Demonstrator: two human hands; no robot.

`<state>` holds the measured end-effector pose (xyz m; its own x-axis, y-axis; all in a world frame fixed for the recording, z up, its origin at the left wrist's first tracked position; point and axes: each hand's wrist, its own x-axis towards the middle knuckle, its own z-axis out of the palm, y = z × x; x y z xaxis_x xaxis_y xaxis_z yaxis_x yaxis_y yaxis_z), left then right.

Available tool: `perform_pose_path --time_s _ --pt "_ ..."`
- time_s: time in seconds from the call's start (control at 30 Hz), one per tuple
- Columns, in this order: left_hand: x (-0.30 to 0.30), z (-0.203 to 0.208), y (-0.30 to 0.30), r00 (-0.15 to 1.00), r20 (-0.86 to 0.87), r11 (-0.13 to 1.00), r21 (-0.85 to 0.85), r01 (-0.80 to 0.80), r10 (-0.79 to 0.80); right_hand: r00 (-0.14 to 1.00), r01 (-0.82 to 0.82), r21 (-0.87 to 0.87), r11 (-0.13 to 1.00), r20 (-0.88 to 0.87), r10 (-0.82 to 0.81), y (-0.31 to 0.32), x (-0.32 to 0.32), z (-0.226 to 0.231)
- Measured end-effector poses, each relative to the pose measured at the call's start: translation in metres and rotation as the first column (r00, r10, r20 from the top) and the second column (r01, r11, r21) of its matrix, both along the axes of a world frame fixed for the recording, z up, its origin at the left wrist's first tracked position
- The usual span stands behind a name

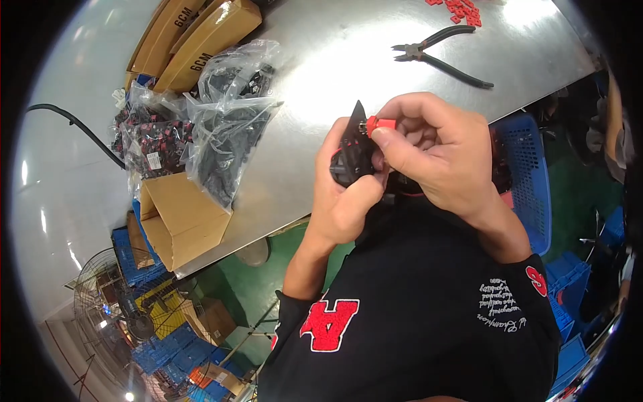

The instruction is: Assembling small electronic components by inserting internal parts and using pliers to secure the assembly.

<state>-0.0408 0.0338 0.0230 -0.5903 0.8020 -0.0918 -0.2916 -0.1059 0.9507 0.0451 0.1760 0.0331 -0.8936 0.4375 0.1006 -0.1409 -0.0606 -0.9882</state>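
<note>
Pressing a small red cap (382, 124) onto the black part (353, 149), my right hand (435, 151) pinches the cap while my left hand (345, 194) clasps the part, both well below the pliers (439, 57) on the steel table (321, 60). I judge fitting is midway; next needs a straight, firm push

Pliers (442, 57) lie on the table (335, 60); bags (201, 127) left of both hands.
</note>
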Motion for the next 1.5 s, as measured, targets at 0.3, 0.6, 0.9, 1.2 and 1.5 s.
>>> perform_pose_path --time_s 0.3,0.6,0.9,1.2,1.5 --pt "0.008 -0.002 0.006 1.000 0.011 0.996 0.082 -0.030 0.029 0.967 0.162 0.160 0.974 -0.222 -0.124 -0.001 0.005 -0.005" --pt "0.005 -0.003 0.005 0.997 -0.071 0.999 -0.040 -0.017 0.015 0.999 0.029 -0.124 0.992 0.034 -0.025 0.000 0.005 0.003" --pt "0.016 -0.001 0.010 0.998 0.027 0.999 -0.019 -0.050 0.050 0.976 0.210 -0.051 0.976 -0.053 -0.212 -0.011 0.005 -0.015" --pt "-0.003 -0.016 -0.003 0.985 -0.162 0.975 -0.222 0.017 -0.054 0.988 0.121 0.066 0.990 -0.108 -0.114 -0.004 0.006 -0.032" --pt "-0.005 0.000 -0.004 0.982 -0.173 0.942 -0.335 0.014 -0.076 0.997 0.070 0.263 0.962 -0.006 -0.071 0.006 0.018 -0.025"
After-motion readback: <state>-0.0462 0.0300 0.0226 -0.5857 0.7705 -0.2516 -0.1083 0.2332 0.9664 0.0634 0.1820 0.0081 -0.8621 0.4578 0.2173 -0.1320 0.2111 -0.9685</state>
